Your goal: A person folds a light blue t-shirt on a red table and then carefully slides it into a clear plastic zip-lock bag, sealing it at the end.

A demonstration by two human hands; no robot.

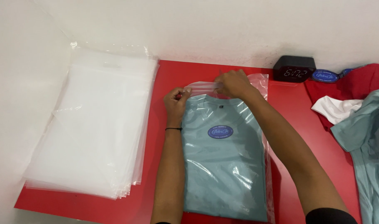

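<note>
Under the fingertips of the left hand (pixel 177 99) and right hand (pixel 235 83) lies a clear plastic bag (pixel 239 166), thin, glossy and creased, with light glinting off its film. Inside it, below the fingers, the folded teal shirt (pixel 222 182) looks like soft matt cloth. Left of the fingers, a stack of plastic bags (pixel 94 124) looks milky and smooth on the red table (pixel 293 112), which has a flat, slightly satin finish.

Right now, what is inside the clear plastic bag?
A folded teal T-shirt with a blue oval label fills the bag. Both hands cover part of its top edge.
</note>
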